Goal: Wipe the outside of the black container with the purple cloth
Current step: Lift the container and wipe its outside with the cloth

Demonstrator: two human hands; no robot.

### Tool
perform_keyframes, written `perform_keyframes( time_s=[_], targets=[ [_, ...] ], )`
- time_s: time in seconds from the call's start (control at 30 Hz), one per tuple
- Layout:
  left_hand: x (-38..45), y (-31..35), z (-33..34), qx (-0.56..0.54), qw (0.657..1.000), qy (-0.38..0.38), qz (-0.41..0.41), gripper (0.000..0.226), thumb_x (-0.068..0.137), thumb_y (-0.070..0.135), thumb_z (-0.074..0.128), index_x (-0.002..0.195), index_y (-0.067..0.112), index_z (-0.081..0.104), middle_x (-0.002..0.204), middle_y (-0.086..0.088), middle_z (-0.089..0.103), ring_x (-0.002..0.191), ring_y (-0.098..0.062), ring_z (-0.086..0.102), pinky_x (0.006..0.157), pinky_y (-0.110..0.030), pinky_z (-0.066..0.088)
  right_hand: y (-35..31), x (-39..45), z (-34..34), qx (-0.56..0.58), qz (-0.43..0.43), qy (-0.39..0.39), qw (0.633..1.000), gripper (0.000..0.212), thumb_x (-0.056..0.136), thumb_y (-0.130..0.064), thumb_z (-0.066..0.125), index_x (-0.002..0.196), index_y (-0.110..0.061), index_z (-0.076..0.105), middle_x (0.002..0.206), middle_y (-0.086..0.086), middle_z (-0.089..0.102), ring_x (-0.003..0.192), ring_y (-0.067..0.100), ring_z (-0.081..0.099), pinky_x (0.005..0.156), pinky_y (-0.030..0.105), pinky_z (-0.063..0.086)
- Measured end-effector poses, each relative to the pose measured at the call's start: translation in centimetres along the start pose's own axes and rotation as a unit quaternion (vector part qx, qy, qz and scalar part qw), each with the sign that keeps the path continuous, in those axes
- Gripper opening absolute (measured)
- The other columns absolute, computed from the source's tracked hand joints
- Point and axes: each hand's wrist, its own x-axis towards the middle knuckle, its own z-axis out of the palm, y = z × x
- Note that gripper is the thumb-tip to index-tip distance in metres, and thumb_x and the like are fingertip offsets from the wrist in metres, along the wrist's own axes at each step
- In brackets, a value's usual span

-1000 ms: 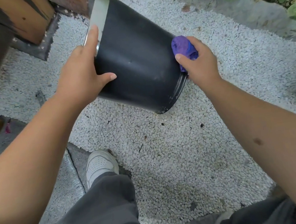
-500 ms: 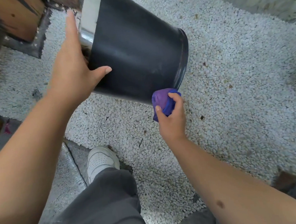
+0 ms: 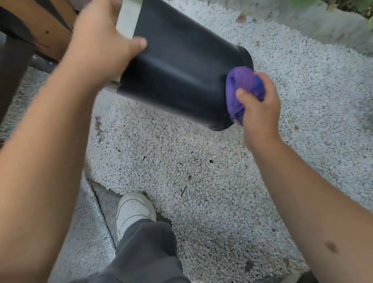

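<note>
The round black plastic container (image 3: 178, 71) is tipped in the air above the white pebble ground (image 3: 208, 174). The left hand (image 3: 98, 41) holds its rim; it looks light, stiff and smooth. The right hand (image 3: 259, 108) squeezes the soft purple cloth (image 3: 240, 89) against its bottom edge

Black container (image 3: 181, 70); purple cloth (image 3: 240, 86); white gravel (image 3: 208, 174); grey trousers (image 3: 139, 278).

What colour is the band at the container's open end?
Silvery band, in the head view.
</note>
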Motion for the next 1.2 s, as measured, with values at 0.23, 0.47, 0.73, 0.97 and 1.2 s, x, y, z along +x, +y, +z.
perform_keyframes(
  time_s=[0.23, 0.47, 0.73, 0.97, 1.2],
  targets=[
    [-0.9, 2.5, -0.5, 0.097, 0.984, -0.078, 0.128, 0.083, 0.080, 0.028, 0.078, 0.150, 0.025, 0.034, 0.149, 0.002, 0.049, 0.130, -0.019, 0.050, 0.107, -0.023, 0.031, -0.6, 2.7, -2.3, 0.083, 0.151, -0.032, 0.984, 0.057, 0.069, -0.022, 0.067, 0.125, -0.025, 0.058, 0.106, 0.007, 0.068, 0.070, 0.022, 0.062, 0.045, 0.021, 0.039],
    [0.4, 2.0, 1.0, 0.186, 0.972, -0.012, 0.142, 0.068, 0.087, 0.034, 0.072, 0.143, 0.017, 0.038, 0.136, -0.014, 0.053, 0.122, -0.038, 0.050, 0.097, -0.047, 0.041, -0.7, 3.1, -2.0, 0.007, 0.071, 0.000, 0.997, 0.011, 0.070, -0.024, 0.065, 0.078, -0.030, 0.070, 0.071, -0.002, 0.066, 0.055, 0.016, 0.057, 0.046, 0.027, 0.042],
    [2.1, 2.7, 1.4, 0.276, 0.949, -0.010, 0.151, 0.050, 0.095, 0.039, 0.059, 0.132, 0.010, 0.042, 0.123, -0.022, 0.057, 0.108, -0.047, 0.054, 0.085, -0.050, 0.042, 1.8, 0.7, -1.2, -0.168, 0.000, 0.009, 0.986, 0.074, 0.071, -0.059, 0.059, 0.137, -0.026, 0.052, 0.127, -0.006, 0.062, 0.115, 0.010, 0.059, 0.102, 0.032, 0.046],
    [2.7, 2.4, 1.8, 0.297, 0.948, -0.022, 0.114, 0.048, 0.097, 0.046, 0.054, 0.122, 0.006, 0.046, 0.111, -0.023, 0.059, 0.101, -0.048, 0.056, 0.077, -0.048, 0.039, 6.9, -7.5, 0.0, -0.241, -0.013, -0.086, 0.967, 0.041, 0.085, -0.034, 0.069, 0.117, -0.051, 0.050, 0.109, -0.004, 0.051, 0.091, 0.012, 0.057, 0.073, 0.017, 0.047],
    [1.0, 1.8, 1.6, 0.074, 0.985, 0.024, 0.156, 0.051, 0.083, 0.038, 0.068, 0.129, 0.019, 0.053, 0.132, -0.002, 0.060, 0.122, -0.015, 0.055, 0.103, -0.033, 0.044, 7.7, -9.5, 0.7, -0.210, -0.038, -0.127, 0.969, 0.044, 0.083, -0.033, 0.063, 0.125, -0.037, 0.053, 0.116, -0.003, 0.048, 0.099, -0.007, 0.049, 0.086, 0.009, 0.038]
  ],
)
